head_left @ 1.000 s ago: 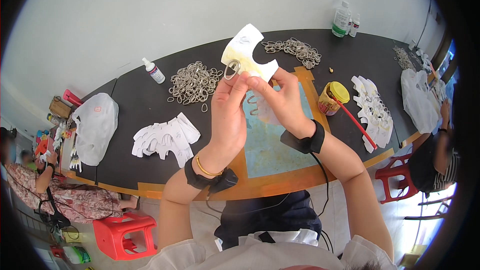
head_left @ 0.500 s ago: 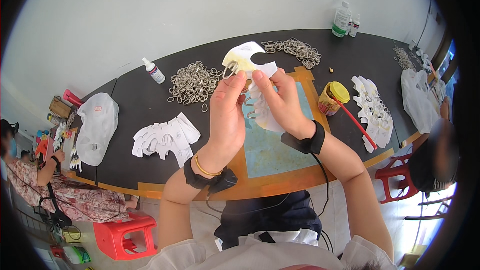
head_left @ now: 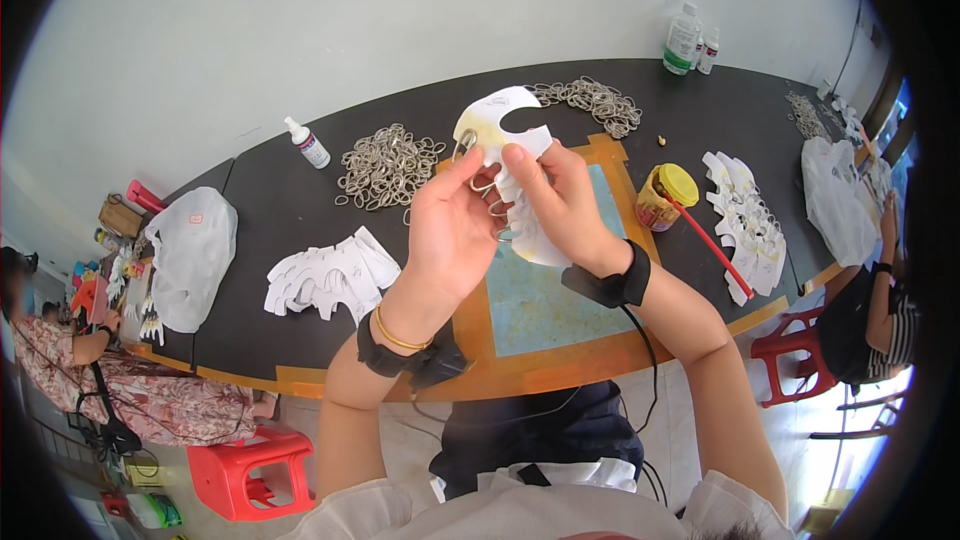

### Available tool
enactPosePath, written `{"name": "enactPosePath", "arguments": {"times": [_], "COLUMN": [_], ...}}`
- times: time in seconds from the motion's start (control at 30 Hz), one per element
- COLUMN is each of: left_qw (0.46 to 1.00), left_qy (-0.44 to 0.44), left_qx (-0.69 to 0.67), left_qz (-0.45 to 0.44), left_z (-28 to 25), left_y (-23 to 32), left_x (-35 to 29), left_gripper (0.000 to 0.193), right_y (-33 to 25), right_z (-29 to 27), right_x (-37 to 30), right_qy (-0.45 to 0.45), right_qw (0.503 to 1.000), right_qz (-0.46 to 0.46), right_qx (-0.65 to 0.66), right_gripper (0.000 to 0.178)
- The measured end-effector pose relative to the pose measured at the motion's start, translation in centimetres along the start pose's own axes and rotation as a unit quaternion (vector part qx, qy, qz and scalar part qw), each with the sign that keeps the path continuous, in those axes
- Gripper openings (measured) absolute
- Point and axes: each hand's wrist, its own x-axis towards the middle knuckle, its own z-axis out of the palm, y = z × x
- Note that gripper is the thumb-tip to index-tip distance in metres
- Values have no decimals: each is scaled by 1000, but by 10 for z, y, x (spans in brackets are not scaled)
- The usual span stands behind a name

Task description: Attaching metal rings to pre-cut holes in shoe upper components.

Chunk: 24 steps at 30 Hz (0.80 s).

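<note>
In front of me I hold up a stack of white notched cut-out cards [head_left: 492, 122], yellowish in places, with several oval metal rings hanging along its notched edge. My right hand [head_left: 568, 208] grips the stack from the right, thumb on top. At the upper left edge, my left hand [head_left: 447, 230] has its thumb against an oval metal ring [head_left: 466, 143], its other fingers curled behind and partly hidden. Below the cards lies a blue sheet [head_left: 550, 310] framed in brown tape. A heap of metal rings [head_left: 388, 168] sits just left of my hands.
Loose white cut-outs [head_left: 335, 275] lie left, ringed ones [head_left: 742, 225] right. A yellow-lidded jar [head_left: 672, 192] with a red stick [head_left: 715, 255], another ring heap [head_left: 592, 103], white bottle [head_left: 307, 143] and plastic bags [head_left: 195, 255] stand about. People sit at both sides near red stools [head_left: 252, 475].
My left hand has loosened and shifted slightly down and left, its fingers more spread. The cards have tilted a little to the right. The person at right has moved an arm.
</note>
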Motion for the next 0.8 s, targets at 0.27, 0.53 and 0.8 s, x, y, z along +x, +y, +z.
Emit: {"name": "enactPosePath", "arguments": {"times": [0.27,0.53,0.8], "left_qw": [991,984,982], "left_qy": [-85,-138,-142], "left_qx": [-80,-92,-119], "left_qz": [-57,-58,-45], "left_z": [-1,-9,-3], "left_y": [2,0,3], "left_x": [-1,4,-1], "left_gripper": [25,26,25], "right_y": [-9,-18,-20], "right_z": [-1,-1,-1], "right_x": [2,3,6], "right_qy": [-16,-24,0], "right_qw": [991,986,984], "right_qz": [92,109,110], "right_qx": [97,127,140], "right_gripper": [32,33,33]}}
